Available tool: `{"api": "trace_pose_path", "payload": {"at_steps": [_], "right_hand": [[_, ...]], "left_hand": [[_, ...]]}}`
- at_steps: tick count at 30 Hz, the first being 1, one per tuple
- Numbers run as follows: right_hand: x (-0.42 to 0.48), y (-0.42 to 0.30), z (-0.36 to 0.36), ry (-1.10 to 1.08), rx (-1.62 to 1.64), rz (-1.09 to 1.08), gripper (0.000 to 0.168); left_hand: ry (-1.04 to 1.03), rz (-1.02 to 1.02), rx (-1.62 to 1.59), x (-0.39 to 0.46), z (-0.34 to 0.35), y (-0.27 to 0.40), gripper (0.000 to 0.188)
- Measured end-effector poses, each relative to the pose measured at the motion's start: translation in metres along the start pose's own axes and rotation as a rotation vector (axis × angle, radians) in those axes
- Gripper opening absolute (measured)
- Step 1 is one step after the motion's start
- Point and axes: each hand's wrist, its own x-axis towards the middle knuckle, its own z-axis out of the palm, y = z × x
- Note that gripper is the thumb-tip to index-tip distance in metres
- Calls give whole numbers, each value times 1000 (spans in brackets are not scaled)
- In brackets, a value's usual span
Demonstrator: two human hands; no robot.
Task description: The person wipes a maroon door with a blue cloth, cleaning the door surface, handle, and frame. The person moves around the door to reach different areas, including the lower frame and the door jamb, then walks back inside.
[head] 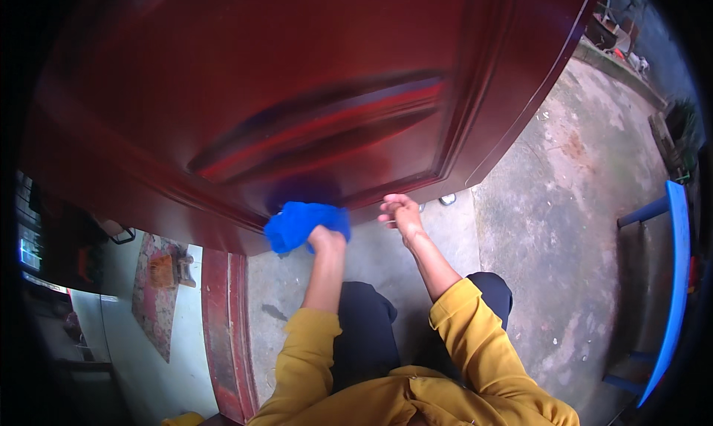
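Note:
A blue cloth (pixel 292 225) is bunched in my left hand (pixel 327 238), low against a dark red panelled door (pixel 356 30). Its edges look slightly blurred. The cloth hides most of that hand's fingers. Off to the right, my right hand (pixel 402 213) hovers by the bottom of the door with its fingers loosely bent and apart; I see nothing in it. Raised moulding (pixel 334 131) frames a panel on the door's lower part.
A red door sill (pixel 225 325) lies at left. Beyond it are a patterned mat (pixel 150 314) and a small wooden chair (pixel 164 271). A blue bench (pixel 671 292) stands on the concrete floor (pixel 557 231) at right. Clutter (pixel 615 41) sits at upper right.

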Motion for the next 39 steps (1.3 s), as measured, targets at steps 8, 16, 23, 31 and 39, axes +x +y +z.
{"api": "trace_pose_path", "payload": {"at_steps": [8,16,23,31,39], "right_hand": [[7,-14,-51,434,652,-183,9],[-5,-72,-90,210,750,-470,22],[-4,-51,-48,205,755,-313,26],[-5,-30,-40,384,754,-233,17],[-20,-40,-31,237,443,-279,20]], "left_hand": [[-319,-464,-20,-56,113,-138,27],[-417,-76,65,-136,184,-51,34],[-287,1035,650,-144,209,37,42],[-761,1814,2228,-87,175,-64,54],[-1491,953,1715,-148,247,-29,32]]}}
